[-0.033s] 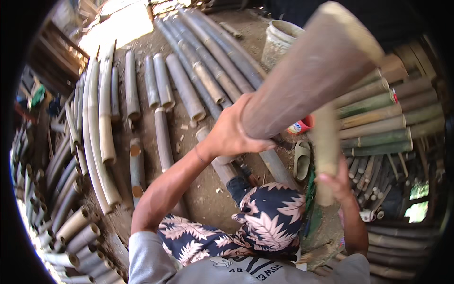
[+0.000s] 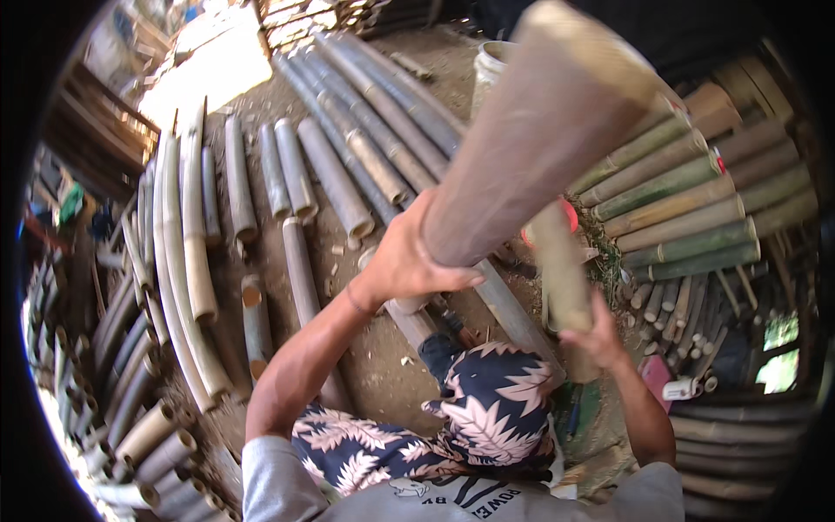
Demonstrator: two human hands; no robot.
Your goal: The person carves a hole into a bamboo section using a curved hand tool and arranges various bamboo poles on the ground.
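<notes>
A thick brown bamboo section (image 2: 544, 143) tilts up toward the far right, its pale cut end uppermost. My left hand (image 2: 409, 257) is wrapped round its lower end. On the right, my right hand (image 2: 596, 335) grips a pale, thick wooden stick (image 2: 561, 270), which is smeared by motion. The stick is upright beside the bamboo section, and its upper end comes near the bamboo's side. Whether the two touch I cannot tell. Below my left hand, another bamboo length (image 2: 409, 322) lies by my patterned trousers (image 2: 496, 400).
Many bamboo poles (image 2: 339, 178) lie on the dirt floor ahead. Long split strips (image 2: 196, 252) are at the left, beside stacked tubes (image 2: 148, 418). Green and brown bamboo pieces (image 2: 678, 204) are piled on the right. A white bucket (image 2: 490, 65) and a red container (image 2: 570, 213) stand partly hidden behind the bamboo.
Both the bamboo section and the wooden stick have shifted left in the view, with the hands still holding them. The stick now leans more to the left at its top.
</notes>
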